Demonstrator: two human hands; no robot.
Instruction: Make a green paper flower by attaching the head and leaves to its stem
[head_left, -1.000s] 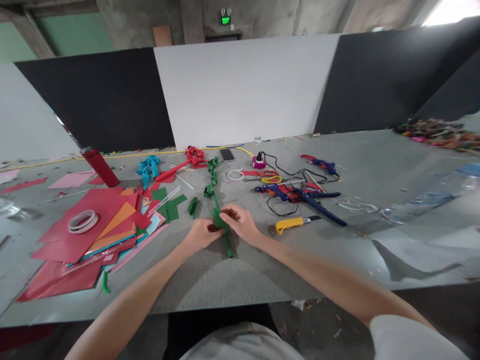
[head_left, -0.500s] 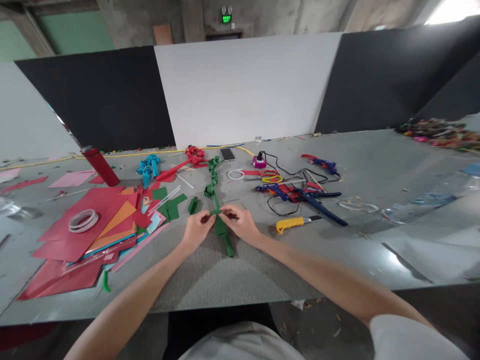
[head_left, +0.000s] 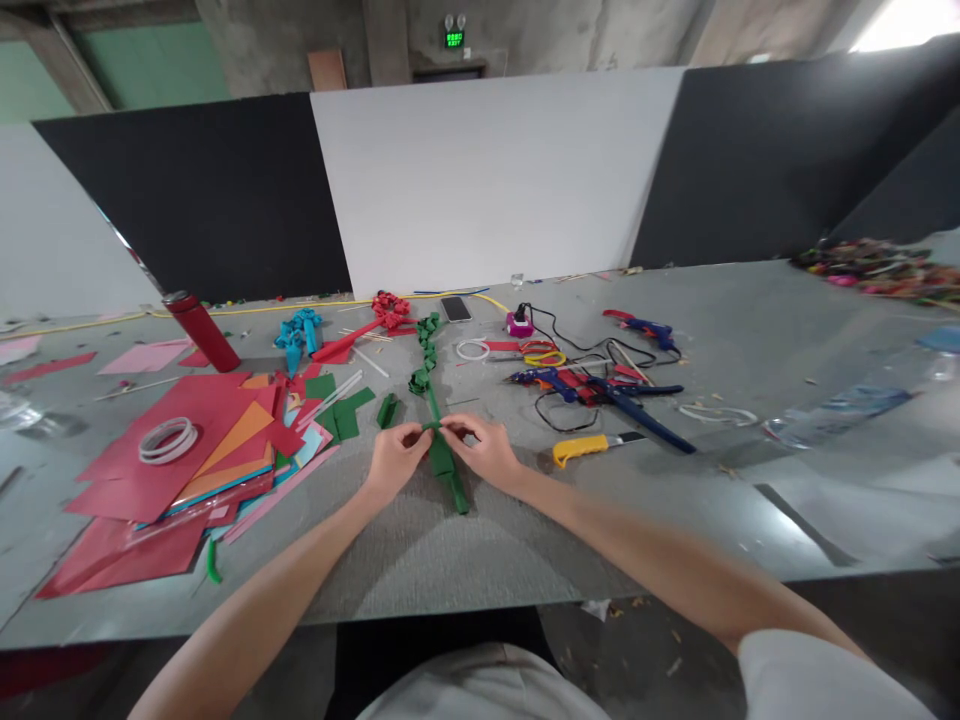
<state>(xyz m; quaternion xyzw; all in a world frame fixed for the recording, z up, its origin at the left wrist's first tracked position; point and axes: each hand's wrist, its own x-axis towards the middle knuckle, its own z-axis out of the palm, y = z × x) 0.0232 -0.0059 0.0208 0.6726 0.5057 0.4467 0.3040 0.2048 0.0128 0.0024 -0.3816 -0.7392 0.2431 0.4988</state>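
Note:
A green paper craft piece (head_left: 442, 458) lies on the grey table in front of me, with a thin stem and curled green paper shapes (head_left: 426, 350) running away from me. From the left, my left hand (head_left: 397, 460) pinches its upper edge between thumb and fingers. My right hand (head_left: 484, 452) pinches the same edge from the other side, the fingertips of both hands almost meeting. A small rolled green paper piece (head_left: 387, 410) lies just beyond my left hand. Green paper squares (head_left: 346, 412) are farther left.
Red paper sheets (head_left: 180, 420) with tape rolls (head_left: 168, 441) cover the left side, near a red bottle (head_left: 201, 332). To the right lie a yellow utility knife (head_left: 581, 449), blue glue gun (head_left: 546, 380), dark blue pliers (head_left: 645, 415) and black cords. A phone (head_left: 456, 309) rests at the back.
Both hands stay at the upper edge of the green paper piece. The fingers have shifted only slightly, and the edge between them looks more folded down.

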